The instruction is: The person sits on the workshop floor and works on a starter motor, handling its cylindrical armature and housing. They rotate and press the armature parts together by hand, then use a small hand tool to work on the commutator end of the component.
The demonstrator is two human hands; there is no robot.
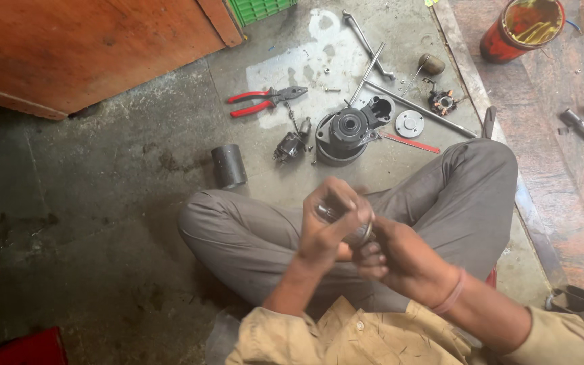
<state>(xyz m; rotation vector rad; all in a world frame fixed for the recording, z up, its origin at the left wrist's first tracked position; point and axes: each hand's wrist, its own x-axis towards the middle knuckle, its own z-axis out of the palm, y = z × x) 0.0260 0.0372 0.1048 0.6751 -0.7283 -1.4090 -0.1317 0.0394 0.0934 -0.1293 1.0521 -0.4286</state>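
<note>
A small round metal part (353,226) is sitting between both hands above the crossed legs, its long axis too hidden to tell. The left hand (329,220) is wrapping it from above, fingers closed tight, while the right hand (400,260) is cupping it from below; beyond the hands a motor housing (346,135) and red pliers (265,100) are lying on the floor

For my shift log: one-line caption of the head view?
Seated cross-legged, left hand and right hand grip a small metal part above pliers and motor housing.

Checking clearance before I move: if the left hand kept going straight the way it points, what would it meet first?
Likely the dark motor housing on the floor, beyond the left hand; depth is unclear.
</note>
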